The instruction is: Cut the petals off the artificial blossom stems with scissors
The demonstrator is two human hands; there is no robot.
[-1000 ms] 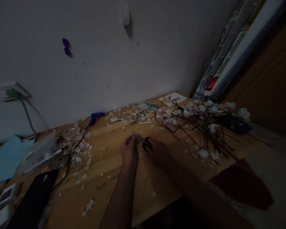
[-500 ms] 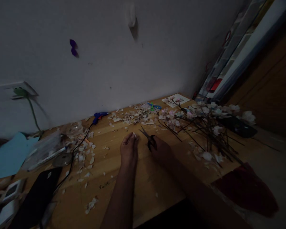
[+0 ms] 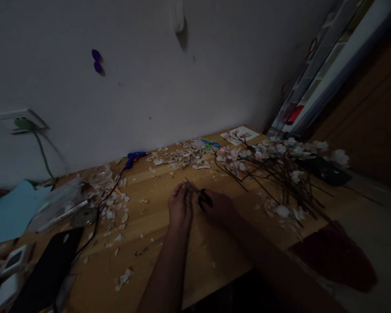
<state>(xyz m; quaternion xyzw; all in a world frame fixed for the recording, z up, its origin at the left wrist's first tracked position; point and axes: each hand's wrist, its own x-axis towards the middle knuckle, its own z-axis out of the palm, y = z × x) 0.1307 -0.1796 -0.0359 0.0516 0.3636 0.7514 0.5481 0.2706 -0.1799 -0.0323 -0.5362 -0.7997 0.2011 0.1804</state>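
The scene is dim. My right hand (image 3: 220, 208) grips black-handled scissors (image 3: 198, 194) whose blades point up and left toward my left hand (image 3: 180, 205). The left hand's fingers are pinched together at the blade tips over the wooden table (image 3: 156, 243). What they pinch is too small and dark to name. Both hands hover at the table's middle, close together.
A bundle of dark branches with pale pink blossoms (image 3: 273, 169) lies to the right. Cut petal scraps (image 3: 179, 158) litter the back and left. A blue glue gun (image 3: 134, 157) with its black cord, green-blue scissors (image 3: 210, 143), a black device (image 3: 45, 269) and a dark red cloth (image 3: 332, 256) surround the hands.
The scissors swung from pointing upward and apart from the left hand back to its fingertips. The left hand closed its fingers at the blades. The view shifted slightly.
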